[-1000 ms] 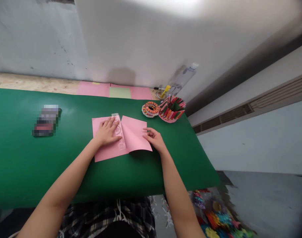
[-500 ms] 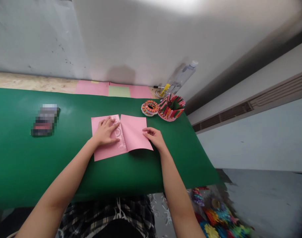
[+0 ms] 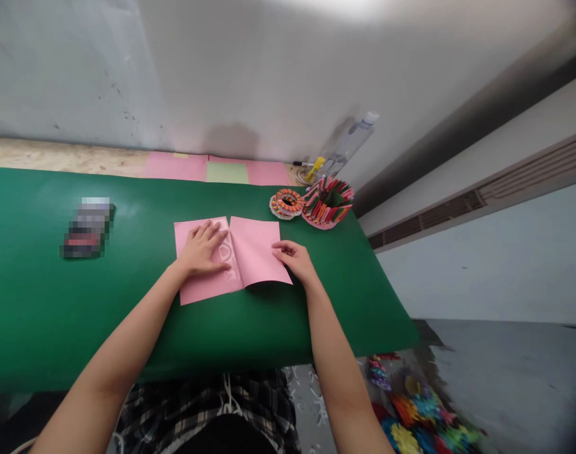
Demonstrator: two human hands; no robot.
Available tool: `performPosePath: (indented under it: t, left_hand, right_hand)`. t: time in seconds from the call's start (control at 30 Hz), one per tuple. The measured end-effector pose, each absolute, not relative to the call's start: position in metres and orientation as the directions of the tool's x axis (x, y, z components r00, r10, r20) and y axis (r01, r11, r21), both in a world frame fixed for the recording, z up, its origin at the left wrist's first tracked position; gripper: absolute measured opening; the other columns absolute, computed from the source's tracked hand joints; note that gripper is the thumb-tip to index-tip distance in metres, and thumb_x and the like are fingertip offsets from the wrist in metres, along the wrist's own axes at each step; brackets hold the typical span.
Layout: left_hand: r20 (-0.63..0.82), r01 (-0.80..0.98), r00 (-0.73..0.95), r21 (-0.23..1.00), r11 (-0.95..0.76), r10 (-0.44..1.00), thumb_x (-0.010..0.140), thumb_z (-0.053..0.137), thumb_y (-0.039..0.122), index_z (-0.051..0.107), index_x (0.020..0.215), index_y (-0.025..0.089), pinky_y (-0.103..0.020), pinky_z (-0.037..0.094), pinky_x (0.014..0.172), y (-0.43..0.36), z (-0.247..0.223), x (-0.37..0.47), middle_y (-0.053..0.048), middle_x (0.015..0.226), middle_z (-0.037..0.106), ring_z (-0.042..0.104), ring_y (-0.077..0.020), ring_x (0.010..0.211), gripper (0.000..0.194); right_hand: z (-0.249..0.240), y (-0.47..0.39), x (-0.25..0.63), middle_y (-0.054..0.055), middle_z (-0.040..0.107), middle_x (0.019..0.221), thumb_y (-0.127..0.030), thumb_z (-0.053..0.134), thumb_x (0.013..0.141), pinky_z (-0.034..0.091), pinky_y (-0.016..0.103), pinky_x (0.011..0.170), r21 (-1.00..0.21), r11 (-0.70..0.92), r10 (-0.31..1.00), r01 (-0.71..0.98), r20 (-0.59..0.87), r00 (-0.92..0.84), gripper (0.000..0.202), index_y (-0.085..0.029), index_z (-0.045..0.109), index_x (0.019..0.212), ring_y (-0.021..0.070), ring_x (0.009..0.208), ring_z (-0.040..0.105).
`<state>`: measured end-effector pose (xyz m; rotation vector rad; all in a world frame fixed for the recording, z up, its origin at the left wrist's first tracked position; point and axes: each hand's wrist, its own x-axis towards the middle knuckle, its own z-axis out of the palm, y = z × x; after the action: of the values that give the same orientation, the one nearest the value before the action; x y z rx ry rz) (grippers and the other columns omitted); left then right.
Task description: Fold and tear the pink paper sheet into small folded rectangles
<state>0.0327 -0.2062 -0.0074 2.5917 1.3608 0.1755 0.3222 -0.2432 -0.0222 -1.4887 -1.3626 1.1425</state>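
A sheet of pink paper [image 3: 257, 252] lies on the green table, its right part lifted along a line near the middle. My left hand [image 3: 201, 251] is spread flat over the left part, pressing a clear ruler-like stencil [image 3: 227, 252] with cut-out shapes against that line. Part of the stencil is hidden under my fingers. With thumb and fingers, my right hand [image 3: 293, 257] pinches the right edge of the paper, which curves up off the table there.
Behind the paper stand a ring of folded paper pieces [image 3: 287, 203] and a round holder of folded paper strips [image 3: 328, 203]. A bottle [image 3: 351, 146], a yellow glue stick [image 3: 316, 167] and pink sheets [image 3: 177, 165] line the wall. A blurred-out phone-like object [image 3: 87, 228] lies left.
Almost nothing differs. The view has shifted very slightly; both hands keep their places on the paper and stencil.
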Motion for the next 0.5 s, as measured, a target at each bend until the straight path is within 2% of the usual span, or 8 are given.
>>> performPosePath:
  t: [0.2,0.5]
  left_hand:
    - [-0.001,0.809,0.566,0.197,-0.554,0.825,0.07,0.052,0.071,0.032,0.142,0.024,-0.049,0.016,0.108,-0.2072,-0.0067,0.0339,-0.012,0.151,0.026,0.017,-0.0356,0.139,0.089]
    - [-0.011,0.819,0.559,0.169,-0.549,0.829,0.071,0.049,0.072,0.028,0.144,0.016,-0.048,0.014,0.109,-0.207,-0.0091,0.0344,-0.014,0.152,0.024,0.014,-0.0343,0.14,0.094]
  right_hand:
    - [-0.0233,-0.2425,0.3215,-0.001,0.056,0.068,-0.037,0.068,0.066,0.035,0.025,0.057,-0.96,-0.107,0.994,0.258,-0.106,0.017,0.028,-0.017,0.067,0.086,0.0108,0.059,0.045]
    - [-0.0253,-0.2417,0.322,-0.002,0.054,0.067,-0.036,0.068,0.066,0.036,0.025,0.056,-0.961,-0.093,0.996,0.259,-0.091,0.02,0.027,-0.018,0.067,0.086,0.0102,0.058,0.045]
